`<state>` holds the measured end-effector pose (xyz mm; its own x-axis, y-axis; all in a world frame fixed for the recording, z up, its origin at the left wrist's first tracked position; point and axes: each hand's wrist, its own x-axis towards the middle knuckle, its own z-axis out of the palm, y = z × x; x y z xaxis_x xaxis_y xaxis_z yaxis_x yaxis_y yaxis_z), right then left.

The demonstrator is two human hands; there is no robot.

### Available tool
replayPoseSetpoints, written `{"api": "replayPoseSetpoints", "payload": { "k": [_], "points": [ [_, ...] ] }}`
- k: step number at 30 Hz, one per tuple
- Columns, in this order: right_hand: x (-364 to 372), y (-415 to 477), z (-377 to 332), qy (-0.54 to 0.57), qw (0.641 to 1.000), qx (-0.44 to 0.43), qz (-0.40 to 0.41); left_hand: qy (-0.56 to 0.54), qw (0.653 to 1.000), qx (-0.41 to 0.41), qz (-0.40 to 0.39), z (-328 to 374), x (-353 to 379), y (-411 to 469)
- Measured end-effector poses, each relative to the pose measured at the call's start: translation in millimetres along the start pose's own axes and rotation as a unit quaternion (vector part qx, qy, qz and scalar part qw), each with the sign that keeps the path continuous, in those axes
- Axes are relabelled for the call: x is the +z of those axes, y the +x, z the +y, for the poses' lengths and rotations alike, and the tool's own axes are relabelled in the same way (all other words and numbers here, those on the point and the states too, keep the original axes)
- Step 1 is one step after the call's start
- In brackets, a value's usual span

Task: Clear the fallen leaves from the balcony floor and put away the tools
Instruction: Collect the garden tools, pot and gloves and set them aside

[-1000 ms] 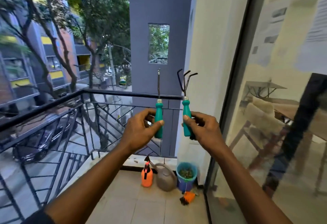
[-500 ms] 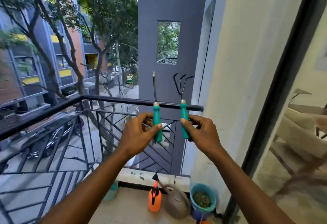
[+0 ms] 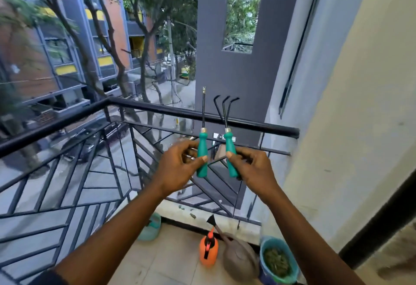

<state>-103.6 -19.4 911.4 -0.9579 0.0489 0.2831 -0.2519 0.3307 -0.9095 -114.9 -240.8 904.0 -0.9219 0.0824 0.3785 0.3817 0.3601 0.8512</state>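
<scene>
Below the wall end of the black railing (image 3: pixel 202 116), a blue bucket (image 3: pixel 262 260) holds gathered leaves (image 3: pixel 275 262), so clearing looks largely done. Before the railing, the left hand (image 3: pixel 177 170) pinches a forked weeder (image 3: pixel 203 127) and the right hand (image 3: pixel 254 170) a three-pronged rake (image 3: pixel 227 127), upright by their green handles (image 3: pixel 202 144), seemingly paired for stowing.

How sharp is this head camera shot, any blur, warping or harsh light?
Head view: the weeder in the left hand and the hand rake in the right hand are sharp; buildings at the left edge are smeared; the right wall leans, likely wide-lens distortion; daylight is soft, no glare.
</scene>
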Motion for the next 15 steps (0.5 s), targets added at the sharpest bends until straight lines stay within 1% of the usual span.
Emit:
{"api": "replayPoseSetpoints", "payload": {
  "k": [3,5,10,13,15],
  "points": [
    [13.3,52.5,25.0,0.011,0.999,-0.01,-0.029,0.017,0.999,-0.028,0.013,-31.9,8.2,36.0],
    [22.3,84.8,41.3,0.02,0.999,-0.013,-0.048,0.004,0.998,-0.055,0.028,-47.1,12.4,55.7],
    [53.3,150.2,87.5,0.025,0.99,-0.001,-0.138,-0.015,0.988,-0.132,0.081,-90.3,23.3,93.2],
    [81.5,173.6,119.2,0.018,0.981,0.018,-0.19,-0.024,0.977,-0.176,0.116,-123.1,31.1,93.7],
    [105.0,176.0,139.1,0.028,0.973,0.041,-0.226,-0.024,0.964,-0.218,0.151,-145.1,34.6,81.0]
  ]
}}
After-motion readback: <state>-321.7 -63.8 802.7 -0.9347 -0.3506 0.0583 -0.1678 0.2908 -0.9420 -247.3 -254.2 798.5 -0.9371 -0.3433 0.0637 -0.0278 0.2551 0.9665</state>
